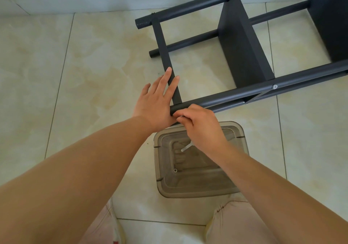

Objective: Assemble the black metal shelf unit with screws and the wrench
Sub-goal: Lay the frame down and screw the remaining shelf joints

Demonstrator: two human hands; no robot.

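Evidently stiff and fairly heavy, the shelf unit (243,42) lies sideways on the floor just beyond the plastic box (197,191), the left hand (156,100) flat on its crossbar (167,59), right hand (201,123) pinching a screw at the post end.

The black metal shelf unit (243,42), a frame of round tubes with flat dark panels, lies on its side on the pale tiled floor (94,59), running from the middle of the view up toward the right. Two flat shelf panels stand on edge between the long tubes, and a flat black crossbar (163,42) joins the tube ends at the left. A round silver screw head (275,86) shows on the nearest tube (a smaller one sits on the far tube near the crossbar). A slim silver metal wrench (186,147) lies inside a translucent grey plastic box (243,140) just beside the nearest tube's end, with a small silver washer-like part (175,170) near it.
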